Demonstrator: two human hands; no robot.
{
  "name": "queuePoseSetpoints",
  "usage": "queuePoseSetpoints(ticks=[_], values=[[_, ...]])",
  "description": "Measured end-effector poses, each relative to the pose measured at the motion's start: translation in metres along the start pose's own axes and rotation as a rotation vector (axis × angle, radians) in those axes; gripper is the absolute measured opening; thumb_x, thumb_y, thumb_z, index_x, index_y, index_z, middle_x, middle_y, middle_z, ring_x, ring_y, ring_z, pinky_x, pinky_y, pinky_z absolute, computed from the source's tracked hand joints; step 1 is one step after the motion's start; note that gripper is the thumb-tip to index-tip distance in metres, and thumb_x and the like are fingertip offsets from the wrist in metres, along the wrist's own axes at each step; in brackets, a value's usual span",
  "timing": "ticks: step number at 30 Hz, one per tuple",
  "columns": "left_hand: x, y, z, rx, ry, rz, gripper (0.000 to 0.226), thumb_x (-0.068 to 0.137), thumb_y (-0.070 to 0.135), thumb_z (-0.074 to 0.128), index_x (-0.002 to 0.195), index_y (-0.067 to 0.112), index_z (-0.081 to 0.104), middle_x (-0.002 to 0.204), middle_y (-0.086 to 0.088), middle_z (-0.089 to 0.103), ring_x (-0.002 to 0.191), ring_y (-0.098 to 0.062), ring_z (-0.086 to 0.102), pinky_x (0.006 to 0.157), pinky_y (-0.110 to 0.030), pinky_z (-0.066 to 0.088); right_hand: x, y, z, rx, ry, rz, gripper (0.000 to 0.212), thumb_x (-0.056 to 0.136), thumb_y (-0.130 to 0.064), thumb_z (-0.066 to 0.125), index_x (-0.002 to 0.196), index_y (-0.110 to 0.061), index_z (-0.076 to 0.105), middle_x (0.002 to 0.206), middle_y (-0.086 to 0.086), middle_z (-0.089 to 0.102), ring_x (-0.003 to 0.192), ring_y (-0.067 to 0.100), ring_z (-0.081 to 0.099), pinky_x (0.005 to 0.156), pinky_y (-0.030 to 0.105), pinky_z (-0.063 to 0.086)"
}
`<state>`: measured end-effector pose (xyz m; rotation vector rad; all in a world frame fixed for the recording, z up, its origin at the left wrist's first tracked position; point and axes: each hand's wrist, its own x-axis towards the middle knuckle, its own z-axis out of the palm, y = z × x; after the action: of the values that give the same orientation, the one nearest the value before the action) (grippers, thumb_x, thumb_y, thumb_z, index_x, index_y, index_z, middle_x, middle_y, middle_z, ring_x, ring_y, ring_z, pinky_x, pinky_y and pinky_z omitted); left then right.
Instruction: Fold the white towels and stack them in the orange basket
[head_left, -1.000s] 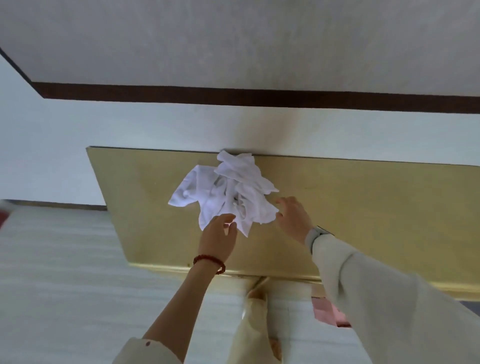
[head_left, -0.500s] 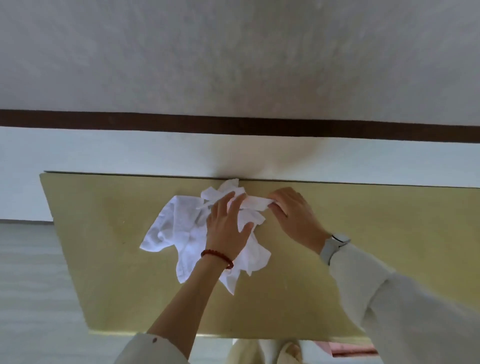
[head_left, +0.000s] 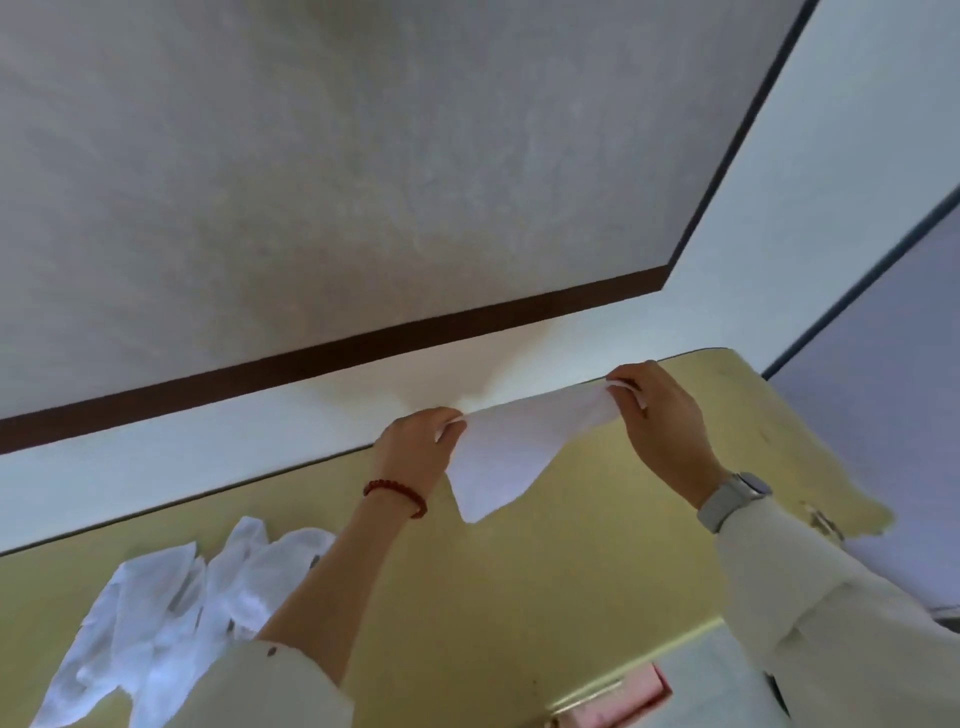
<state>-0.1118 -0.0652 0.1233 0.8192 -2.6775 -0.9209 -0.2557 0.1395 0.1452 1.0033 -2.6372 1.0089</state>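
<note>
A crumpled heap of white towels (head_left: 171, 618) lies at the left on the matte yellow-olive tabletop (head_left: 519, 597), soft and creased, its folds running in loose ridges. Part of the heap is hidden behind the left forearm, whose cream sleeve (head_left: 260, 686) is pushed back. A string of small dark red beads, a bracelet (head_left: 396, 496), circles the left wrist. The left hand (head_left: 418, 452) is raised above the table, its fingers curled, pinching one upper corner of a single white towel (head_left: 511, 449). This towel is thin and smooth, stretched taut along its top edge between the two hands, and hangs down to a blunt point clear of the tabletop. The right hand (head_left: 660, 415) pinches the opposite upper corner, fingers bent round the cloth near the table's far rounded edge. A grey smartwatch (head_left: 735, 496) with a pale band sits on the right wrist, just above a cream cuff. The tabletop's right side is scuffed, with worn patches. No orange basket can be made out; a blurred pinkish shape (head_left: 631, 699) shows below the table's near edge.
</note>
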Motion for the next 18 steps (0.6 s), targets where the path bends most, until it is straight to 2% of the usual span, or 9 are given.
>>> queuePoseSetpoints(ticks=[4,10,12,14,16,18], values=[[0.038,0.076,0.026,0.069,0.077,0.063,0.025,0.095,0.029,0.045,0.109,0.02,0.063,0.111,0.002,0.065,0.104,-0.018,0.056,0.085,-0.03,0.043,0.018,0.055,-0.051,-0.072,0.108,0.198,0.018,0.094,-0.016,0.048,0.097,-0.003,0.061,0.095,0.01,0.061,0.081,0.025,0.055,0.066,0.03,0.039],[0.056,0.142,0.038,-0.029,0.293,0.268,0.02,0.093,0.018,0.05,0.106,0.013,0.065,0.102,-0.004,0.065,0.099,-0.021,0.054,0.076,-0.028,0.04,0.018,0.089,-0.111,0.011,0.282,0.156,0.018,0.09,0.001,0.049,0.102,0.002,0.062,0.1,0.016,0.059,0.089,0.029,0.056,0.077,0.029,0.043],[0.049,0.142,0.041,-0.066,0.33,0.35,0.018,0.091,0.015,0.054,0.103,0.013,0.067,0.099,-0.003,0.066,0.098,-0.02,0.054,0.075,-0.029,0.043,0.003,0.095,-0.119,0.035,0.322,0.127,0.018,0.087,0.006,0.05,0.098,0.003,0.063,0.096,0.016,0.06,0.085,0.024,0.056,0.076,0.031,0.047],[0.037,0.129,0.045,-0.064,0.314,0.382,0.014,0.089,0.013,0.058,0.097,0.016,0.069,0.096,0.001,0.066,0.097,-0.013,0.051,0.072,-0.029,0.047,-0.02,0.099,-0.116,0.057,0.326,0.078,0.016,0.085,0.008,0.051,0.095,0.003,0.064,0.092,0.013,0.06,0.083,0.019,0.054,0.075,0.026,0.047],[0.018,0.107,0.053,-0.019,0.272,0.403,0.013,0.084,0.009,0.063,0.091,0.016,0.071,0.091,0.002,0.066,0.094,-0.007,0.048,0.07,-0.028,0.049,-0.051,0.105,-0.103,0.069,0.277,0.039,0.015,0.084,0.003,0.052,0.092,0.002,0.064,0.089,0.005,0.057,0.081,0.013,0.054,0.075,0.018,0.045],[-0.003,0.08,0.064,0.045,0.198,0.452,0.011,0.08,0.008,0.065,0.086,0.015,0.072,0.084,0.001,0.066,0.09,-0.006,0.047,0.071,-0.026,0.048,-0.089,0.114,-0.08,0.065,0.184,0.068,0.014,0.084,-0.002,0.053,0.091,-0.002,0.065,0.089,0.002,0.057,0.079,0.01,0.053,0.073,0.016,0.044]])
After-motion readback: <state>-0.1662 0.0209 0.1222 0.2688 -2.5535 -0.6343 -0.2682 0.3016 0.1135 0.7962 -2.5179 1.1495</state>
